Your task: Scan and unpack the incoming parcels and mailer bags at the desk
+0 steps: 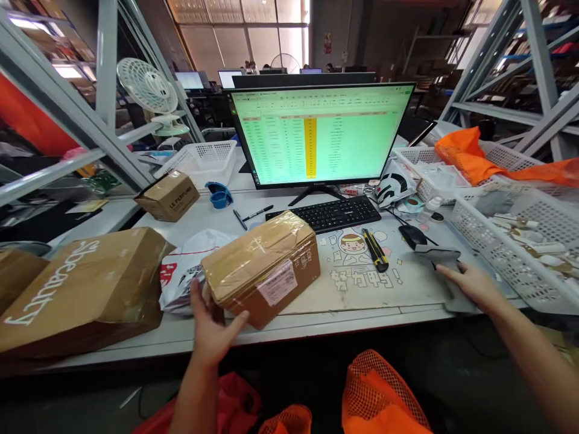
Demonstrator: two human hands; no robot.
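My left hand (pixel 210 325) grips the near corner of a taped brown cardboard parcel (pixel 262 265) with a white shipping label, tilted on the desk edge. My right hand (pixel 468 283) lies on the desk at the right, fingers round the handle of a grey barcode scanner (pixel 438 256). A white and red plastic mailer bag (pixel 185 271) lies under the parcel's left side. A yellow and black utility knife (pixel 375 248) rests on the printed desk mat (pixel 362 283).
A monitor (pixel 319 132) showing a green spreadsheet stands behind a black keyboard (pixel 332 213) and mouse (pixel 411 236). Large brown box (pixel 81 289) at left, small brown box (pixel 168 196) behind it. White baskets (pixel 511 235) at right hold small items and orange cloth. Fan (pixel 147 87), blue tape dispenser (pixel 220 196).
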